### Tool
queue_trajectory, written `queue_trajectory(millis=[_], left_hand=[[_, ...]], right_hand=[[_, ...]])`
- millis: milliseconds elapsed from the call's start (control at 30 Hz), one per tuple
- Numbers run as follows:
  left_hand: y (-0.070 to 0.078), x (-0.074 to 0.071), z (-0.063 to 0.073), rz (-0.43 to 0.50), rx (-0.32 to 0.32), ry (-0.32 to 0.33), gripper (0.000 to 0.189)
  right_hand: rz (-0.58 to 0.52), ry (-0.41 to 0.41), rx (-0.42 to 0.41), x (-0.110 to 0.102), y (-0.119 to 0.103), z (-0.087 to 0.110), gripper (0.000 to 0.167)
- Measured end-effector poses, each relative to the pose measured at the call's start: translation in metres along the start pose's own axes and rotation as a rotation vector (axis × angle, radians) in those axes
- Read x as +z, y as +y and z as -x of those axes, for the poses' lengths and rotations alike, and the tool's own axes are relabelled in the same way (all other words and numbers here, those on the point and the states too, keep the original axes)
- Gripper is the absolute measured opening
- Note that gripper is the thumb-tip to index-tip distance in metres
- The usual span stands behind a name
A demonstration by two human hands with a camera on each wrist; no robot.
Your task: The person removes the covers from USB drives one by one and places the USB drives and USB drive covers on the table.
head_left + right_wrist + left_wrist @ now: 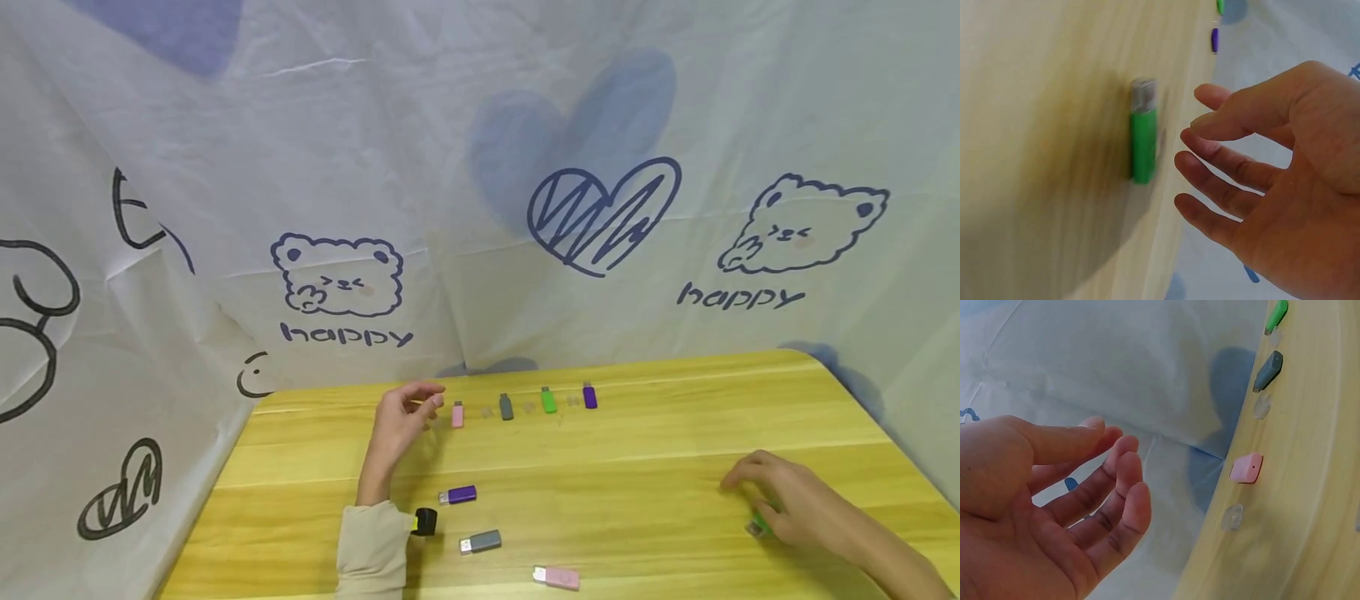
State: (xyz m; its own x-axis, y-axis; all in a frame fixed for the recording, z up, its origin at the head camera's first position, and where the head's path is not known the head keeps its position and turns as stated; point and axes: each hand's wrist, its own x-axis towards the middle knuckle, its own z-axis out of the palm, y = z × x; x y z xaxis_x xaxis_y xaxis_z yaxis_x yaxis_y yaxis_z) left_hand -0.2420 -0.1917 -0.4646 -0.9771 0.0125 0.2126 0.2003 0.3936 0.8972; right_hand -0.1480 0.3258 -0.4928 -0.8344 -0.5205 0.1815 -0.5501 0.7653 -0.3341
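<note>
four caps [506, 407] in row along table [645, 467] back edge, three drives [480, 542] near front-left, one drive [757, 526] far right

Two bare hands with no rings or gloves. The left hand [401, 421] comes out of a beige long sleeve [371, 550] — soft, slightly bunched at the cuff — with a small black device marked in yellow [424, 522] at the wrist. The right hand [787, 500] and forearm are uncovered — no sleeve visible.
</note>
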Motion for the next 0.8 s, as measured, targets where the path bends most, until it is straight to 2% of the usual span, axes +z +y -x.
queue_trajectory(millis=[100,233,333,467,633,800], left_hand=[[0.002,-0.001,0.000,-0.010,0.000,-0.014,0.014],[0.003,0.000,0.001,-0.007,-0.008,-0.016,0.016],[0.005,0.000,0.003,0.008,-0.026,-0.007,0.017],[0.005,-0.002,0.005,0.023,-0.035,-0.007,0.018],[0.006,-0.003,0.004,0.045,-0.016,-0.017,0.019],[0.005,-0.001,0.002,0.048,-0.003,-0.017,0.019]], right_hand=[[-0.013,0.009,-0.040,0.002,0.003,0.009,0.046],[-0.038,0.078,-0.131,0.008,0.005,0.017,0.054],[-0.094,0.085,-0.176,0.012,0.007,0.022,0.063],[-0.155,0.076,-0.222,0.018,0.011,0.025,0.061],[-0.172,0.044,-0.219,0.017,0.015,0.025,0.054],[-0.169,-0.009,-0.154,0.012,0.018,0.027,0.044]])
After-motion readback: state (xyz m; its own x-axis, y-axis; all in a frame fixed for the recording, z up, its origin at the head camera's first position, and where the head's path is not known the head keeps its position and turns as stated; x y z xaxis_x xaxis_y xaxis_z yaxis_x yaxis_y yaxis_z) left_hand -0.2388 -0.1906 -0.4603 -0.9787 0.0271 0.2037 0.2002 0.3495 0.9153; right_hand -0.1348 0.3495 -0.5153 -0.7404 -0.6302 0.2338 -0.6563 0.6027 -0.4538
